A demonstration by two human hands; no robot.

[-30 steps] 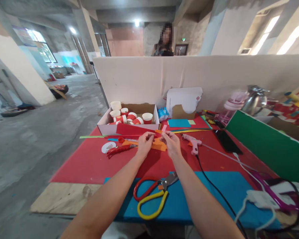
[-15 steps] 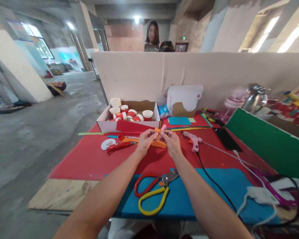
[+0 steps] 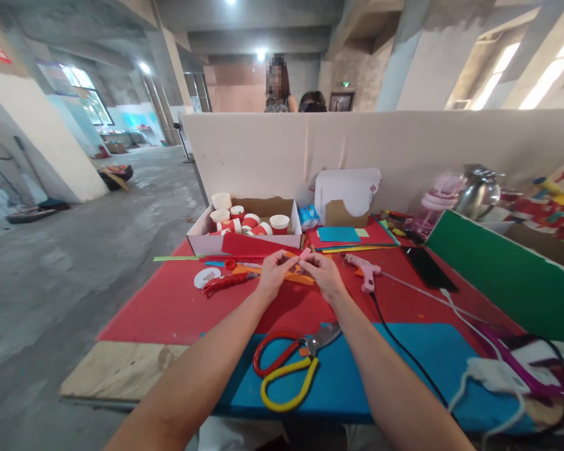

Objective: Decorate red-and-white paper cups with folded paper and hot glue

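My left hand (image 3: 275, 270) and my right hand (image 3: 323, 272) meet over the red table covering, fingertips pinched close together. Between them is a small pink paper strip (image 3: 305, 253), with a bit of orange paper by the left fingers. The fingers partly hide both pieces. Under the hands lies a larger folded orange strip (image 3: 298, 278). Red-handled pliers (image 3: 228, 279) rest left of my left hand, beside a white disc (image 3: 207, 277). To the right of my right hand lies a pink glue gun (image 3: 364, 270). Big scissors (image 3: 291, 366) with one red and one yellow handle lie between my forearms.
A cardboard box (image 3: 244, 243) of red and white paper cups stands at the back, before a pale partition (image 3: 254, 150). A phone (image 3: 428, 268), cables and a green panel (image 3: 502, 275) are at right. Beyond the partition are a person (image 3: 279, 103) and another head.
The pink and orange pieces now sit lower and more covered by my fingers. My hands remain close together. The view has tilted up slightly, and the person behind the partition has turned.
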